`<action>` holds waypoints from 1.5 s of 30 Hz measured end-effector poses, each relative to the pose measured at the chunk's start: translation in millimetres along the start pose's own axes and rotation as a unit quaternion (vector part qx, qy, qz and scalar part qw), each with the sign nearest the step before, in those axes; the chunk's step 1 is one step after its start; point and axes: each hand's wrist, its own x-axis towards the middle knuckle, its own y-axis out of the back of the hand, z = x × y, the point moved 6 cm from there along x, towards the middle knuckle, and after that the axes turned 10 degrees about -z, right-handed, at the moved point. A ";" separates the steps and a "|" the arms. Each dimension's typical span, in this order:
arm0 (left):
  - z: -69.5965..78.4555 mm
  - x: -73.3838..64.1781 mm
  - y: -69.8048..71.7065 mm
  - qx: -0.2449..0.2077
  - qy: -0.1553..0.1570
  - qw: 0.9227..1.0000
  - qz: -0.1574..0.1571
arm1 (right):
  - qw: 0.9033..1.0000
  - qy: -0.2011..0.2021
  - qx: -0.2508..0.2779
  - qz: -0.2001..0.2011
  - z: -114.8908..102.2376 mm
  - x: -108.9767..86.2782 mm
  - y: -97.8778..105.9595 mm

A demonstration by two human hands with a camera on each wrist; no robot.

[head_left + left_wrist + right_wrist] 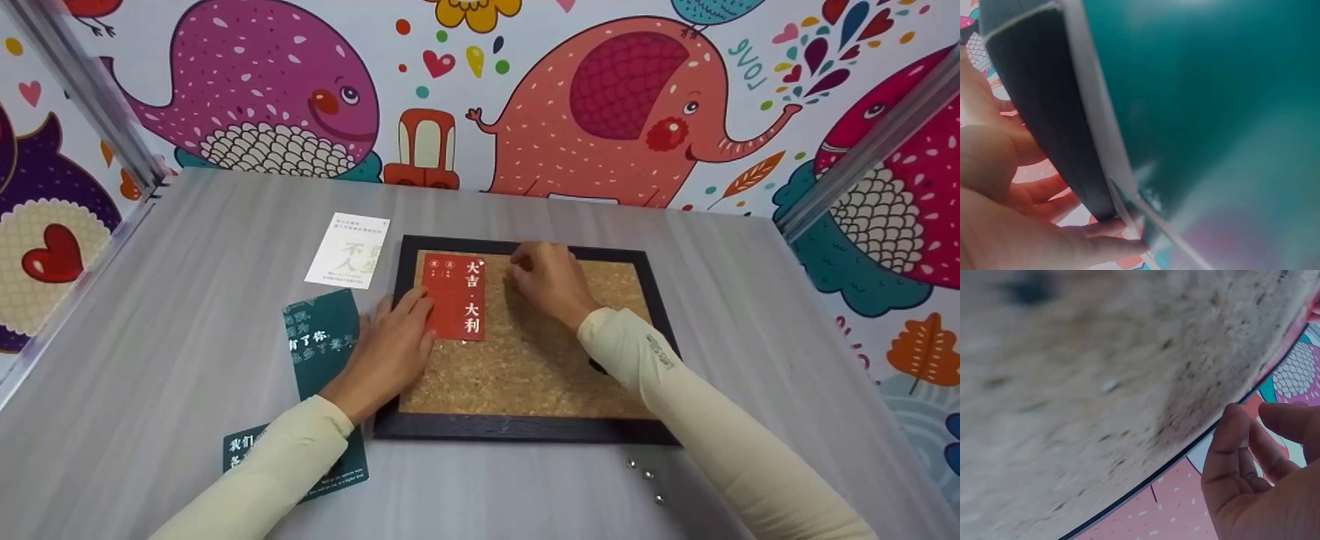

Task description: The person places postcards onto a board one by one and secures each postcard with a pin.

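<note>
A rectangular cork board with a black frame (517, 379) lay flat on a pale grey, wood-grained table (187, 322). On the upper left part of the cork lay a rectangular red card with white characters (450, 304), a small round silver pin (481, 262) showing at its upper right corner. The left hand (386, 352) was released, its fingers laid across the left side of the frame, with fingertips touching the left edge of the red card. The right hand (551, 281) was poised above the upper cork, to the right of the red card and near its pinned corner; its fingers were loosely bent, and in the right wrist view the tips of thumb and index finger stood apart, the grasp released. A dark object (598, 366) on the cork was partly hidden by the right cream-coloured sleeve (720, 420), too little of it showing to identify. Left of the board lay a white card with gold characters (346, 253) and, nearer the person, a long teal card with printed text (321, 371), which overlapped a second teal card (237, 452) partly covered by the left sleeve (259, 465). Three round silver pins (648, 475) lay on the table just beyond the board's near right edge.
</note>
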 end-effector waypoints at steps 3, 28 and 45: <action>-0.5 0.3 -0.2 0.002 0.001 1.000 -0.001 | 1.000 0.005 0.014 0.007 5.7 -10.2 6.6; 2.3 0.8 -1.7 0.003 0.000 1.000 -0.002 | 0.999 -0.024 0.025 0.024 60.4 -81.3 44.9; -1.5 0.8 -2.4 0.007 -0.013 1.000 0.015 | 0.998 -0.032 -0.029 0.041 90.8 -127.7 69.7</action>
